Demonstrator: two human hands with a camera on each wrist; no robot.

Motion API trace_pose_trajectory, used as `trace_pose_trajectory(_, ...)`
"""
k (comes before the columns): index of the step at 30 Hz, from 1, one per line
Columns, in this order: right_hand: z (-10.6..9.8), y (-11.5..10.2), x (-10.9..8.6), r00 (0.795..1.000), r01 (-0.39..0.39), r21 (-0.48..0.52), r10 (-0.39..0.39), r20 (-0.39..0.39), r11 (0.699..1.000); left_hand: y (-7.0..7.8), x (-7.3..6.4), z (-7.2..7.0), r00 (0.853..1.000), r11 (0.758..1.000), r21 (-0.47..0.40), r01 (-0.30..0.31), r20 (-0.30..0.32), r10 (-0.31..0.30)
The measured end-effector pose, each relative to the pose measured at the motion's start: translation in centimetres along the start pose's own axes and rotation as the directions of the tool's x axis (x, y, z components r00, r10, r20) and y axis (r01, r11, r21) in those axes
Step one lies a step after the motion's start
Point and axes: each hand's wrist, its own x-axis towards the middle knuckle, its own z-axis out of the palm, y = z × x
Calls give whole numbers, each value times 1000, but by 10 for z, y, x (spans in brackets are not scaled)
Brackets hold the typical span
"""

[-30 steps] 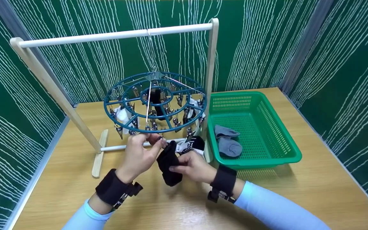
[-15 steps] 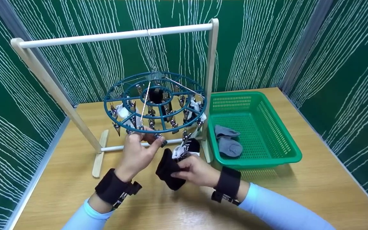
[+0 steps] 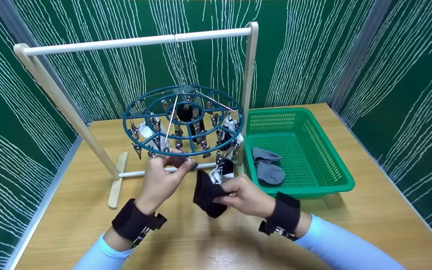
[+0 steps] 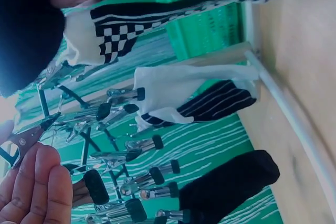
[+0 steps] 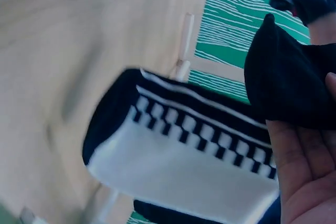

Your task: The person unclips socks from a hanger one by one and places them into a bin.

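In the head view my left hand (image 3: 163, 180) is at the near rim of the round blue clip hanger (image 3: 192, 153), pinching a metal clip (image 4: 26, 139) between thumb and fingers. My right hand (image 3: 246, 195) grips a black sock (image 3: 209, 195) below the rim, its opening turned toward the left hand. A gap separates the sock from the pinched clip. Just behind the sock hangs a black-and-white checkered sock (image 5: 199, 156), clipped to the hanger. The left wrist view also shows a white sock with a striped black part (image 4: 184, 82) and another black sock (image 4: 231, 184) hanging.
The hanger hooks onto the white bar (image 3: 137, 42) of a wooden stand. On the right, a green basket (image 3: 313, 150) holds grey socks (image 3: 270, 170). Several metal clips dangle round the rings. Green patterned walls enclose the wooden table (image 3: 186, 240).
My right hand has drawn the black sock rightward, away from the left fingertips. The left hand has stayed at the near rim with the clip. The hanger has turned a little.
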Motion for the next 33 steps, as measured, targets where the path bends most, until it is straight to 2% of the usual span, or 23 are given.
trace_pose_trajectory(5,-16,-8,-4,998,23,12,-23,-50,1000,0,-1,0,1000,1000,10,-8,-3,8)
trace_pose_trajectory(14,-46,-13,-8,993,35,-13,-36,-113,999,-1,-1,-1,1000,1000,-2,23,9,-23)
trace_pose_trajectory(19,-63,-13,-8,981,63,-17,-65,-181,998,2,-2,0,1000,1000,-3,14,9,-14)
trace_pose_trajectory(25,-85,-13,-5,970,84,-42,-92,-223,996,-2,-1,0,1000,1000,-17,23,7,-23)
trace_pose_trajectory(29,-102,-13,-3,966,37,-63,-52,-253,997,-2,-1,0,1000,999,-31,21,4,-21)
trace_pose_trajectory(33,-120,-13,-1,952,-60,-57,40,-303,997,-1,0,0,1000,1000,-23,16,14,-16)
